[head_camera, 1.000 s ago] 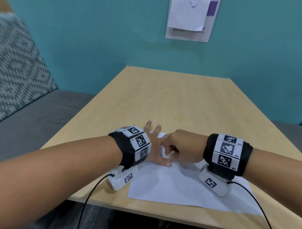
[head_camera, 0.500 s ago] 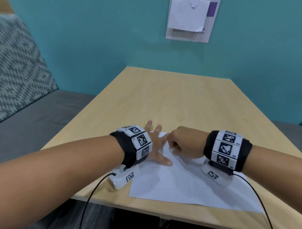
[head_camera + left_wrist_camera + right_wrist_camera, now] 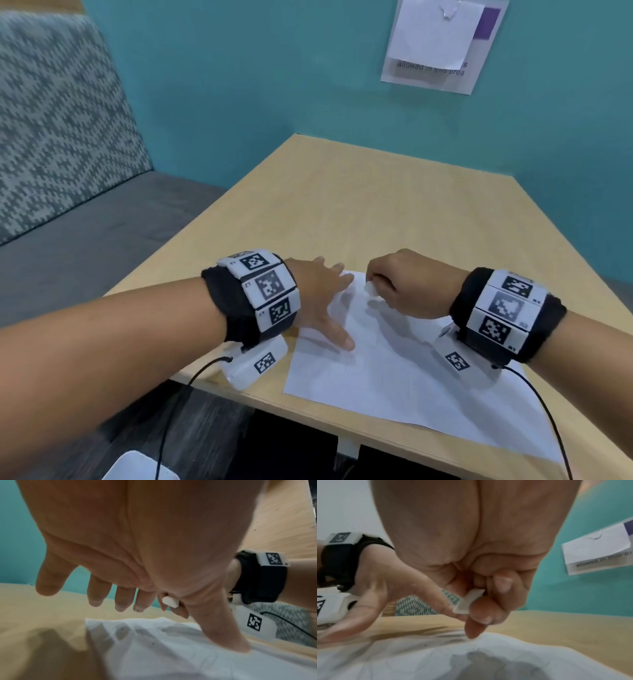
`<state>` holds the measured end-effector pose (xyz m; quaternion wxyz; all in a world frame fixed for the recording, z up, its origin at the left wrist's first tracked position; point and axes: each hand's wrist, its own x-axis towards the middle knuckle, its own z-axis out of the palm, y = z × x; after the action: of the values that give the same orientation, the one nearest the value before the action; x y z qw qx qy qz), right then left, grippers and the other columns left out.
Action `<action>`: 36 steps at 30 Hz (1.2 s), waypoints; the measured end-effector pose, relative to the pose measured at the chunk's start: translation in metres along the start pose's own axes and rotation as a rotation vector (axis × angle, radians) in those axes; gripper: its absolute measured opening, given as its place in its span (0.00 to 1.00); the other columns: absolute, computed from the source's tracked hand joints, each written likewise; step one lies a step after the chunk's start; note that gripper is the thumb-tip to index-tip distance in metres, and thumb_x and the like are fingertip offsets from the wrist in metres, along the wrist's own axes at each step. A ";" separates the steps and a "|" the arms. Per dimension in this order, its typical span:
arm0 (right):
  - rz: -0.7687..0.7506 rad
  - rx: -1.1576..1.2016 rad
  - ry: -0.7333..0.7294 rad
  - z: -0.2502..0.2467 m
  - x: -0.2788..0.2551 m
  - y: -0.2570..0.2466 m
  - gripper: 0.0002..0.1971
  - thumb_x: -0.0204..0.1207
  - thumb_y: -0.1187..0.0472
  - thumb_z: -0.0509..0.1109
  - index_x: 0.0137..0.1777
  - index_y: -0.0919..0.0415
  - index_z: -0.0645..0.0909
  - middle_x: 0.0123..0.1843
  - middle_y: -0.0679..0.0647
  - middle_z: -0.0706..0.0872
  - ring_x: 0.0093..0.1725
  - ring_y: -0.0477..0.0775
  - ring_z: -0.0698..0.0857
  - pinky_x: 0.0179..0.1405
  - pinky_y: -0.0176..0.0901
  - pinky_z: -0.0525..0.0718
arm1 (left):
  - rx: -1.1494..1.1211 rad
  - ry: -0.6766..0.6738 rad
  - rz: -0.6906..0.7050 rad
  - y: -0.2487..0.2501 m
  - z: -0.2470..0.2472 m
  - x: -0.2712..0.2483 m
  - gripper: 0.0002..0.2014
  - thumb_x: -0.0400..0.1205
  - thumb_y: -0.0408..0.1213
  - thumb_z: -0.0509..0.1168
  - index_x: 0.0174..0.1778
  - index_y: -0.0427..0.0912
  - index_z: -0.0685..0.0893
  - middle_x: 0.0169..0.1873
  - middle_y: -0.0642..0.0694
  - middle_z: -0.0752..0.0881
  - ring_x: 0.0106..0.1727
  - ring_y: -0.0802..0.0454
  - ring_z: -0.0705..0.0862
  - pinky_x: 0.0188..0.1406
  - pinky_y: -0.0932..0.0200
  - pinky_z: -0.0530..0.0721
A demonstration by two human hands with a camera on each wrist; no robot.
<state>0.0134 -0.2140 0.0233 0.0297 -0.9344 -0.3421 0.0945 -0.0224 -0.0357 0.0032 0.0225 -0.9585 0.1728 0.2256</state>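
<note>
A white sheet of paper (image 3: 394, 370) with faint pencil lines lies near the front edge of the wooden table (image 3: 376, 205). My left hand (image 3: 325, 298) is spread over the sheet's far left corner. Its thumb (image 3: 228, 635) presses on the paper (image 3: 171, 649), and its fingers (image 3: 123, 599) are straight, just above it. My right hand (image 3: 373, 284) is curled beside it to the right, over the sheet's far edge. It pinches a small white eraser (image 3: 370, 288) between thumb and fingers. In the right wrist view the eraser (image 3: 469, 601) hangs a little above the paper (image 3: 419, 662).
A teal wall (image 3: 239, 85) bounds the table's far and right sides and carries a paper notice (image 3: 438, 44). A grey bench (image 3: 85, 246) with a patterned cushion (image 3: 58, 113) stands to the left. Black cables (image 3: 178, 394) trail from both wrist cameras, and a white object (image 3: 137, 469) lies below the table edge.
My right hand has moved right, away from the left hand, with the eraser still pinched in it. The left hand stays on the sheet's corner.
</note>
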 end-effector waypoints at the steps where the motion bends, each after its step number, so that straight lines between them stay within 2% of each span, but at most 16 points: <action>1: -0.003 0.004 -0.007 0.002 0.002 -0.001 0.13 0.81 0.62 0.54 0.47 0.61 0.80 0.34 0.49 0.81 0.37 0.55 0.80 0.43 0.52 0.83 | 0.029 -0.013 0.005 -0.005 0.004 -0.003 0.58 0.71 0.74 0.65 0.88 0.51 0.44 0.88 0.53 0.44 0.88 0.45 0.42 0.82 0.32 0.56; 5: -0.019 0.019 -0.063 0.016 0.010 -0.011 0.08 0.81 0.61 0.59 0.48 0.58 0.80 0.33 0.46 0.80 0.38 0.54 0.80 0.45 0.50 0.83 | 0.063 -0.048 -0.006 -0.014 0.015 -0.004 0.57 0.71 0.74 0.66 0.88 0.53 0.44 0.88 0.53 0.41 0.88 0.46 0.40 0.81 0.26 0.50; 9: 0.035 -0.045 -0.084 0.023 0.019 -0.014 0.03 0.79 0.61 0.65 0.46 0.57 0.80 0.37 0.50 0.80 0.40 0.56 0.83 0.41 0.47 0.82 | 0.073 -0.069 -0.030 -0.016 0.017 0.001 0.58 0.71 0.76 0.64 0.88 0.54 0.40 0.87 0.54 0.39 0.87 0.45 0.37 0.81 0.26 0.49; 14: 0.021 -0.079 -0.075 0.019 0.016 -0.015 0.07 0.80 0.58 0.64 0.52 0.57 0.81 0.39 0.49 0.79 0.42 0.57 0.83 0.43 0.49 0.83 | 0.105 -0.067 -0.026 -0.016 0.017 0.002 0.57 0.73 0.76 0.61 0.88 0.52 0.38 0.88 0.51 0.39 0.87 0.38 0.37 0.81 0.28 0.50; 16: -0.005 -0.021 -0.073 0.019 0.014 -0.018 0.07 0.78 0.59 0.64 0.53 0.56 0.81 0.36 0.46 0.80 0.37 0.51 0.82 0.41 0.46 0.82 | 0.108 -0.048 -0.012 -0.015 0.018 0.002 0.55 0.74 0.75 0.61 0.88 0.52 0.40 0.88 0.48 0.41 0.87 0.36 0.39 0.80 0.32 0.50; 19: -0.082 0.061 -0.094 0.021 0.016 -0.024 0.06 0.77 0.61 0.66 0.52 0.52 0.79 0.31 0.40 0.78 0.30 0.38 0.76 0.36 0.38 0.77 | 0.090 -0.026 0.006 -0.014 0.018 0.003 0.49 0.75 0.74 0.60 0.87 0.54 0.50 0.87 0.45 0.44 0.86 0.34 0.41 0.80 0.32 0.51; 20: -0.092 0.047 -0.095 0.021 0.018 -0.024 0.06 0.77 0.61 0.66 0.52 0.52 0.79 0.31 0.39 0.77 0.31 0.39 0.76 0.38 0.39 0.78 | 0.087 -0.026 0.007 -0.014 0.018 0.003 0.49 0.76 0.74 0.60 0.87 0.55 0.49 0.87 0.45 0.43 0.86 0.33 0.40 0.80 0.32 0.49; 23: -0.050 0.010 -0.079 0.019 0.025 -0.017 0.06 0.76 0.59 0.69 0.52 0.53 0.81 0.32 0.42 0.78 0.36 0.50 0.80 0.45 0.49 0.83 | 0.096 -0.033 -0.002 -0.017 0.021 0.007 0.53 0.75 0.75 0.57 0.87 0.54 0.37 0.87 0.47 0.36 0.86 0.33 0.35 0.80 0.30 0.44; 27: -0.077 -0.017 -0.093 0.023 0.024 -0.018 0.04 0.74 0.58 0.72 0.46 0.53 0.79 0.33 0.42 0.75 0.36 0.50 0.77 0.38 0.41 0.75 | 0.074 -0.049 -0.011 -0.021 0.026 0.012 0.56 0.73 0.78 0.57 0.86 0.55 0.32 0.86 0.49 0.32 0.85 0.33 0.31 0.79 0.28 0.42; 32: -0.022 0.017 -0.047 0.019 0.031 -0.013 0.05 0.73 0.59 0.74 0.45 0.57 0.82 0.33 0.42 0.78 0.38 0.51 0.80 0.39 0.40 0.77 | 0.065 -0.045 -0.020 -0.021 0.027 0.012 0.57 0.73 0.78 0.57 0.86 0.54 0.32 0.86 0.50 0.32 0.85 0.33 0.31 0.79 0.28 0.40; 34: -0.101 0.039 -0.092 0.021 0.024 -0.023 0.05 0.73 0.60 0.74 0.41 0.54 0.79 0.31 0.40 0.78 0.33 0.43 0.78 0.35 0.30 0.74 | 0.060 -0.033 0.000 -0.019 0.023 0.008 0.55 0.74 0.76 0.58 0.87 0.55 0.34 0.87 0.47 0.33 0.85 0.34 0.31 0.79 0.30 0.37; 36: -0.164 0.038 -0.133 0.024 0.019 -0.031 0.11 0.73 0.62 0.72 0.37 0.47 0.74 0.29 0.39 0.75 0.30 0.39 0.75 0.32 0.26 0.72 | 0.052 -0.023 0.023 -0.016 0.021 0.005 0.53 0.77 0.73 0.59 0.87 0.55 0.36 0.87 0.46 0.34 0.85 0.38 0.31 0.77 0.34 0.33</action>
<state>0.0029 -0.1785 0.0007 0.0321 -0.8942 -0.4169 0.1600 -0.0217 -0.0192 -0.0184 0.0466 -0.9529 0.1894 0.2321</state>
